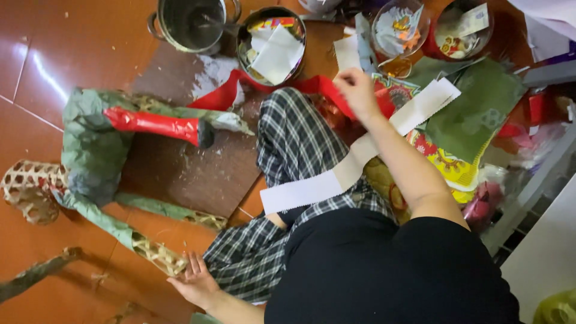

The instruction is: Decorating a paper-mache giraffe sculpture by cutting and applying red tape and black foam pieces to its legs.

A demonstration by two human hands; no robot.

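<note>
My right hand reaches forward over my knee, its fingers closed near a red paper strip and patterned paper; whether it grips anything is unclear. My left hand rests flat on the red floor, fingers spread, touching the woven bamboo leg of a paper-covered frame figure. The figure is wrapped in green paper with a red paper tube. A long white paper strip lies across my checked trouser leg.
A steel pot and a bowl of paper scraps stand ahead. Two glass bowls hold more scraps. Green paper sheets and colourful printed papers lie at right. A brown board lies under the figure.
</note>
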